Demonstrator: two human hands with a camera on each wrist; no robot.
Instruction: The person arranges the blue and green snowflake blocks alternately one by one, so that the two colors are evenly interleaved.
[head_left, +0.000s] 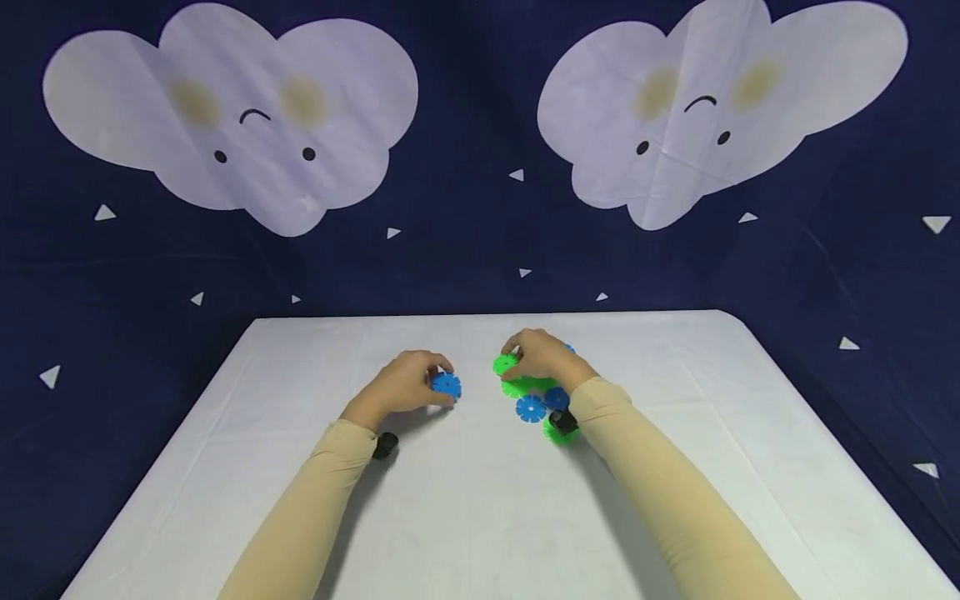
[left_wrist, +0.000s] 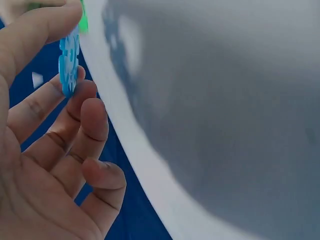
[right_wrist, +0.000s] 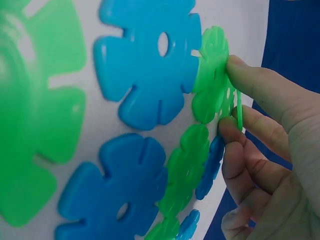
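My left hand (head_left: 405, 383) pinches a blue notched plastic disc (head_left: 446, 385), a snowflake-shaped building piece, between thumb and fingertips. In the left wrist view this blue disc (left_wrist: 69, 65) is nearly edge-on, and its top lies hidden behind the thumb. To the right, my right hand (head_left: 542, 354) pinches a green notched disc (head_left: 505, 364) at the far side of a loose group. The right wrist view shows this green disc (right_wrist: 239, 111) edge-on between thumb and fingers. Near it lie another green disc (head_left: 517, 388), a blue disc (head_left: 531, 408) and a darker blue disc (head_left: 557, 398).
One more green disc (head_left: 557, 433) lies at the near side of the group, partly hidden by the right wrist's black camera (head_left: 564, 421). Another black camera (head_left: 386, 446) sits at the left wrist. The white table (head_left: 465, 517) ends before a dark blue cloud-patterned cloth (head_left: 465, 150).
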